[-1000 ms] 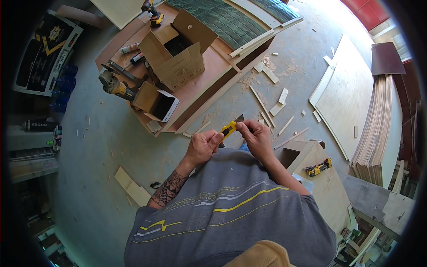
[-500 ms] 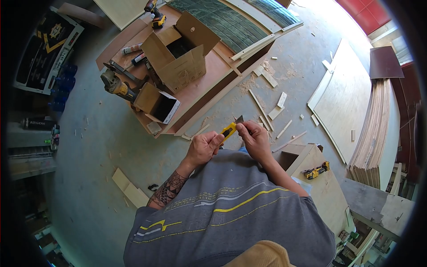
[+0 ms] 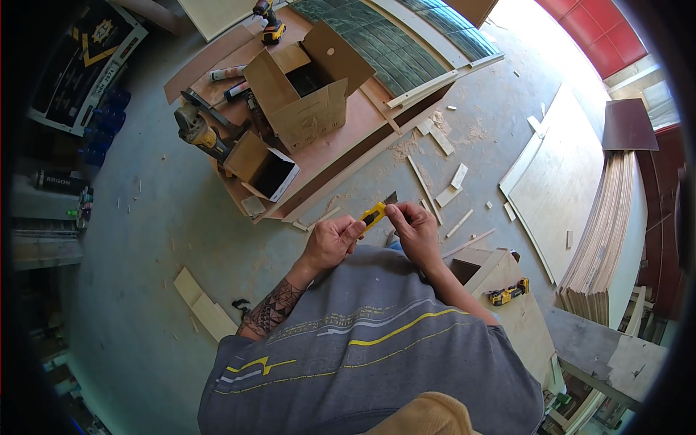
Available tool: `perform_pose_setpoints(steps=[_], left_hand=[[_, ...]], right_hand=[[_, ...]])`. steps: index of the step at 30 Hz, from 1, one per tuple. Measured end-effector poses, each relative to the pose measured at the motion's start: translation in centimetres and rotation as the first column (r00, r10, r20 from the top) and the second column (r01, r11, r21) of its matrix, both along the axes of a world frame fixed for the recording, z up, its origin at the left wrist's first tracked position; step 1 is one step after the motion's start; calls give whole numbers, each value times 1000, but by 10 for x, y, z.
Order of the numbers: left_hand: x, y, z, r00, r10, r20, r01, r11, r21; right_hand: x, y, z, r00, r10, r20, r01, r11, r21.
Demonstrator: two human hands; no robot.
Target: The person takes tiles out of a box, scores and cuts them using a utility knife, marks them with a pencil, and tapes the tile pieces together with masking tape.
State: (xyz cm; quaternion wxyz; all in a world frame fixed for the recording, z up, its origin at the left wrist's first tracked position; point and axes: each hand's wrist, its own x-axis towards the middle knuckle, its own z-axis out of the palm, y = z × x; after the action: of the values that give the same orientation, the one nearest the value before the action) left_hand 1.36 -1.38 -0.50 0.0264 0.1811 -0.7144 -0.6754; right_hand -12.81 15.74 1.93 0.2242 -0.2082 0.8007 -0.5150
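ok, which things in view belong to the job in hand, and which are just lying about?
In the job:
- yellow-and-black utility knife
- left hand, gripping its handle
- right hand, at its blade end

Apparently lying about:
- large open brown cardboard box
- yellow-and-black cordless drill
- pale wood offcuts

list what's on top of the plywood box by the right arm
A yellow-and-black power tool lies on the plywood box, and something pale blue shows beside the right arm. The arm and shirt hide whatever lies beneath them.
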Motion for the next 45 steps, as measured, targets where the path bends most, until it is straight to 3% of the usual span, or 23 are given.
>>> perform_pose_setpoints(steps=[1, 5, 7, 13, 16, 20, 23, 25, 27, 29, 32, 33, 34, 35, 38, 39, 40, 41, 42, 43, 45], left_hand=[[-1, 0, 0, 1000, -15, 26, 15, 1000, 17], [-8, -3, 1, 999, -15, 48, 13, 999, 30], [-13, -4, 3, 1000, -5, 24, 5, 1000, -6], [-39, -5, 5, 990, 116, 74, -111, 992, -63], [-59, -9, 10, 974, 181, 134, -172, 982, -75], [-90, -17, 2, 945, 259, 200, -256, 966, -41], [-122, -34, -22, 901, 331, 280, -332, 942, -46], [-142, -52, -57, 864, 350, 362, -348, 935, -74], [-157, -66, -101, 827, 371, 422, -308, 928, -210], [-171, -83, -141, 819, 375, 434, -267, 919, -289], [-200, -99, -186, 862, 350, 366, -249, 922, -296], [-214, -102, -189, 829, 387, 404, -382, 919, -96], [-228, -106, -192, 798, 410, 442, -500, 860, 104], [-240, -109, -196, 794, 426, 434, -512, 853, 99], [-267, -100, -218, 465, 778, 423, -866, 498, 35], [-271, -95, -219, 449, 790, 417, -877, 479, 38], [-271, -92, -219, 416, 858, 300, -811, 500, -305], [-267, -87, -221, 413, 895, 171, -663, 424, -617], [-261, -79, -223, 395, 919, 22, -498, 235, -835], [-247, -75, -224, 373, 928, 21, -502, 221, -836], [-218, -67, -217, 519, 850, -92, -513, 223, -829]], right_hand=[[-1, -1, -1, 993, 16, -116, -24, 998, -63], [-11, -2, -1, 994, 61, -93, -68, 995, -74], [-19, -3, -9, 999, 52, 9, -51, 995, -85], [-55, -21, -9, 995, 76, 59, -72, 995, -62], [-86, -36, -15, 984, 128, 122, -134, 990, 41], [-139, -56, -37, 954, 228, 196, -241, 969, 46], [-178, -66, -60, 936, 278, 214, -300, 951, 73], [-205, -68, -72, 899, 213, 383, -221, 975, -23], [-232, -65, -86, 868, 262, 421, -273, 961, -36], [-255, -62, -101, 783, 240, 574, -273, 962, -30], [-283, -64, -110, 759, 268, 593, -303, 952, -42], [-288, -65, -110, 756, 285, 589, -317, 947, -50], [-293, -67, -110, 763, 282, 581, -312, 949, -50], [-298, -70, -111, 771, 279, 573, -308, 950, -48], [-297, -76, -113, 766, 269, 584, -313, 949, -26], [-294, -78, -114, 761, 257, 596, -318, 948, -3], [-290, -81, -118, 744, 271, 611, -338, 941, -5], [-286, -84, -124, 738, 293, 608, -362, 932, -9], [-280, -88, -130, 717, 363, 595, -431, 902, -31], [-273, -90, -137, 690, 428, 583, -495, 868, -51], [-250, -101, -131, 684, 439, 583, -510, 859, -48]])
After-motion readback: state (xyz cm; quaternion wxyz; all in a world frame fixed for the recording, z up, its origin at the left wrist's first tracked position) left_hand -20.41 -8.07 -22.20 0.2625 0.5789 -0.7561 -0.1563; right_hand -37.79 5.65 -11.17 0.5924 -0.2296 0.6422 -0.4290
